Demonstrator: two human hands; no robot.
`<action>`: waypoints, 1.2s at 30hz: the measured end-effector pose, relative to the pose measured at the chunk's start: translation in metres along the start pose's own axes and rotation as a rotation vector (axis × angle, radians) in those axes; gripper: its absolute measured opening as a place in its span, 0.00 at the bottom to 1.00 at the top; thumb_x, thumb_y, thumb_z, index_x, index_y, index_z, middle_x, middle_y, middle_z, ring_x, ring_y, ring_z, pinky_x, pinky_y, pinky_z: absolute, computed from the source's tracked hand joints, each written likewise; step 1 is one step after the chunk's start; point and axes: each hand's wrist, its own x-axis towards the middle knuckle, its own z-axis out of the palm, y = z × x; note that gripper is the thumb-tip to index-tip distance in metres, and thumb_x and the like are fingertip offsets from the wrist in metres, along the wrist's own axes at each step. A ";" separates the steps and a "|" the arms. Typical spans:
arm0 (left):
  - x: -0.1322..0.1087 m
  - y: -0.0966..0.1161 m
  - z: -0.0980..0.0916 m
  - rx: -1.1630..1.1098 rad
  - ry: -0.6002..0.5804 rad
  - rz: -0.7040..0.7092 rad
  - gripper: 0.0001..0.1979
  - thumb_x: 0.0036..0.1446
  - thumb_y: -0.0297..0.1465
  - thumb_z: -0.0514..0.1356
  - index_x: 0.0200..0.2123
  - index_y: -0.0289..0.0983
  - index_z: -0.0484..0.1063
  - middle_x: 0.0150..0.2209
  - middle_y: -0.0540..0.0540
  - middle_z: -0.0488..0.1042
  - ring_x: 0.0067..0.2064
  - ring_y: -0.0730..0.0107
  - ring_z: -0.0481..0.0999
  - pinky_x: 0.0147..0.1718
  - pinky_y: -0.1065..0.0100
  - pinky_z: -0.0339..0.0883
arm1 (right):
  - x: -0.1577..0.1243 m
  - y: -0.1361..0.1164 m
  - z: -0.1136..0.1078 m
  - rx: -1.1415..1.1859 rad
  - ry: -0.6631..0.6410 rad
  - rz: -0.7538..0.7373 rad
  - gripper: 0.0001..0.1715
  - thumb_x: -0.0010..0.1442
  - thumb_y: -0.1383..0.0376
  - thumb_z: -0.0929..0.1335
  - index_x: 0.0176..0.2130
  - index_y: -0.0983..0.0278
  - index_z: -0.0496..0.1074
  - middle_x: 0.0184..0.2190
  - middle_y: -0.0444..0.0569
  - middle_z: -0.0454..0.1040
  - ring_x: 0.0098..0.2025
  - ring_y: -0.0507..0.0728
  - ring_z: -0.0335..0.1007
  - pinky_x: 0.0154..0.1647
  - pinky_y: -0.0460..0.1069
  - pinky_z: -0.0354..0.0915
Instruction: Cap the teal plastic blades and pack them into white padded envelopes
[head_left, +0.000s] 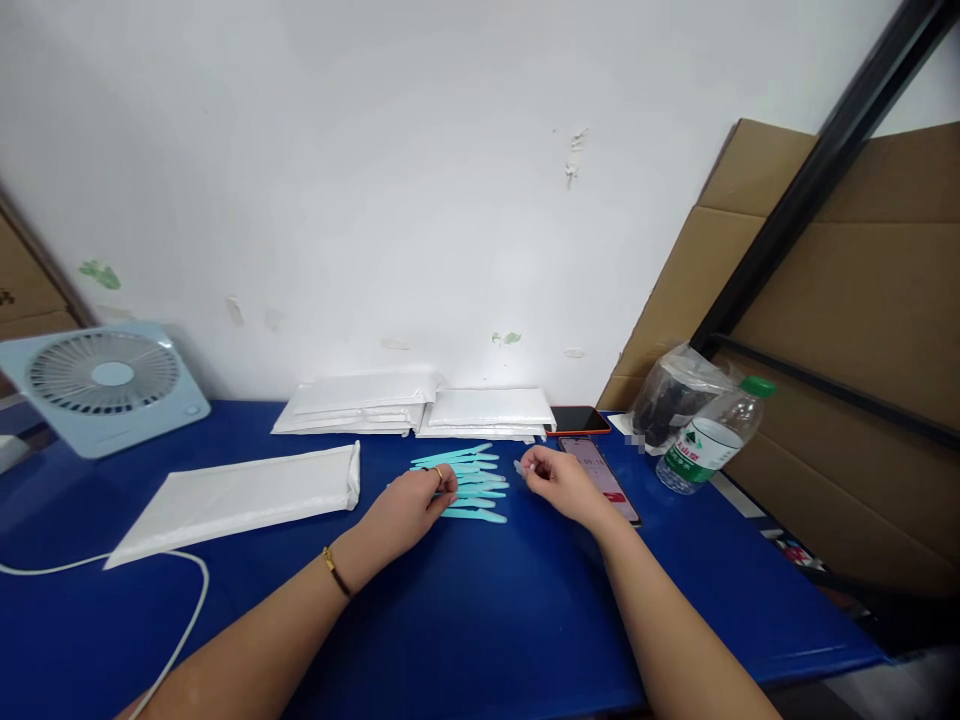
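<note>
Turquoise plastic sticks [469, 483] are fanned on the blue desk [480, 610] within easy reach; their near ends are gripped by the left hand [411, 506], while a small clear piece [519, 467] is pinched by the right hand [559, 483].

**Hidden, Cropped or Unclear Items**

Left hand [409, 505]: covered the near ends of the turquoise sticks [472, 482]. Right hand [559, 482]: pinched a small pale piece [519, 467], too small to identify. Fan [101, 385], at desk's far-left corner: cropped by the picture's edge. Bagged dark object [671, 400]: contents indistinct.

bare tabletop [480, 620] near, bottle [709, 440] right
</note>
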 end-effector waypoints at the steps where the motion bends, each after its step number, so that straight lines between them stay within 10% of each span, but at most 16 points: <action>1: 0.001 -0.002 0.000 -0.012 0.016 0.007 0.06 0.58 0.33 0.49 0.32 0.39 0.64 0.28 0.51 0.70 0.30 0.72 0.67 0.29 0.72 0.56 | -0.001 -0.003 0.000 0.081 -0.013 -0.020 0.10 0.56 0.61 0.62 0.33 0.64 0.68 0.24 0.43 0.66 0.23 0.49 0.60 0.24 0.44 0.55; 20: 0.004 -0.002 0.003 -0.057 0.050 0.007 0.08 0.58 0.33 0.49 0.33 0.39 0.66 0.28 0.51 0.71 0.29 0.72 0.68 0.31 0.71 0.59 | -0.005 -0.025 0.016 0.131 -0.108 -0.199 0.11 0.58 0.62 0.63 0.36 0.64 0.72 0.30 0.46 0.69 0.27 0.49 0.62 0.27 0.44 0.59; 24: 0.003 -0.008 0.008 0.098 0.083 0.020 0.13 0.55 0.39 0.52 0.41 0.40 0.67 0.40 0.46 0.72 0.43 0.64 0.69 0.43 0.64 0.60 | -0.003 -0.027 0.022 0.043 -0.113 -0.232 0.14 0.58 0.58 0.63 0.41 0.61 0.72 0.36 0.49 0.70 0.36 0.53 0.66 0.35 0.47 0.63; 28: 0.006 -0.025 0.016 0.269 0.101 -0.035 0.47 0.39 0.54 0.59 0.60 0.41 0.48 0.62 0.40 0.48 0.63 0.48 0.43 0.57 0.48 0.37 | 0.002 -0.019 0.026 -0.112 -0.118 -0.248 0.51 0.40 0.47 0.72 0.59 0.57 0.54 0.58 0.54 0.54 0.60 0.64 0.47 0.56 0.57 0.52; 31: 0.013 -0.038 0.019 0.240 -0.025 -0.061 0.50 0.42 0.57 0.55 0.63 0.40 0.39 0.63 0.39 0.47 0.63 0.49 0.42 0.58 0.48 0.35 | 0.009 -0.010 0.034 -0.179 -0.176 -0.198 0.65 0.37 0.41 0.70 0.64 0.57 0.39 0.64 0.53 0.39 0.64 0.66 0.32 0.60 0.60 0.43; 36: 0.020 -0.039 0.019 0.199 -0.039 0.025 0.38 0.53 0.48 0.53 0.62 0.42 0.42 0.57 0.42 0.60 0.58 0.57 0.55 0.54 0.55 0.49 | 0.015 -0.006 0.046 -0.287 -0.180 -0.238 0.48 0.52 0.43 0.62 0.63 0.58 0.42 0.62 0.53 0.46 0.63 0.64 0.38 0.60 0.59 0.43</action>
